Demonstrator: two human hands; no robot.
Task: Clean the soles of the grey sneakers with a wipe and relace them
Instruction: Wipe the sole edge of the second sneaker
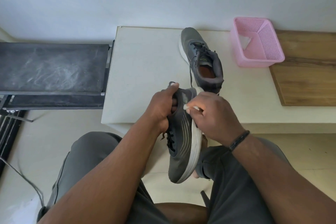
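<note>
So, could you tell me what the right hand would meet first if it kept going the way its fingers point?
The right hand, holding a wipe, points left at the held sneaker; it would meet that shoe's side at once, it seems.

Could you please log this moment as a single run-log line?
step: wiping sole | left hand: grips held sneaker | right hand: pinches wipe | other sneaker: on table

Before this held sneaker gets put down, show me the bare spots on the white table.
The white table is bare on its left half, between its left edge and the upright grey sneaker. A narrower strip runs along the front edge, right of both hands. It is crowded between that sneaker and the pink plastic basket.
</note>
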